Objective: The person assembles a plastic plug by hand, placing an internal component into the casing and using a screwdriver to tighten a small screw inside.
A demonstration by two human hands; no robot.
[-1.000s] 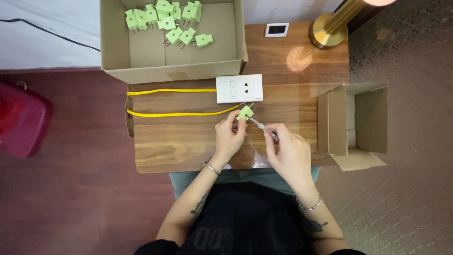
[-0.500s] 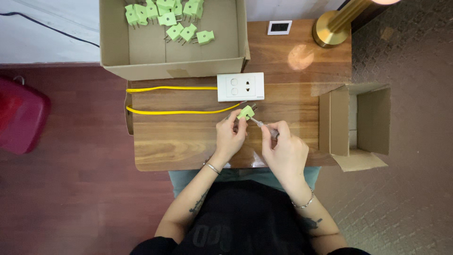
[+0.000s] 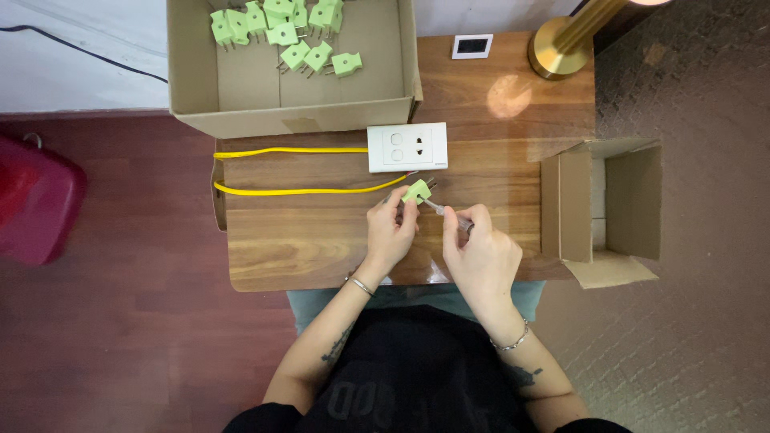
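A single wooden table (image 3: 321, 240) fills the middle of the view, with dark red floor to its left and grey carpet to its right. Two cardboard boxes are here: one large open box (image 3: 385, 56) sits at the table's far edge, and one smaller open box (image 3: 634, 200) stands against the table's right end. One red container (image 3: 32, 208) rests on the floor well to the left. One brass lamp base (image 3: 557, 52) stands on the far right corner of the table, with one small white square plate (image 3: 472, 46) just beside it. One yellow cable (image 3: 297, 191) runs in two lines across the table, ending near one white wall socket panel (image 3: 407, 147) that lies flat just in front of the large box. Inside that box lie about ten loose green plugs (image 3: 289, 32), clustered at its far side; some overlap, so the count is rough. One more green plug (image 3: 416, 191) is pinched in the fingers of the left hand (image 3: 391, 228), just in front of the socket panel. The right hand (image 3: 481, 255) is closed around one small screwdriver (image 3: 449, 212), its tip touching the held plug.
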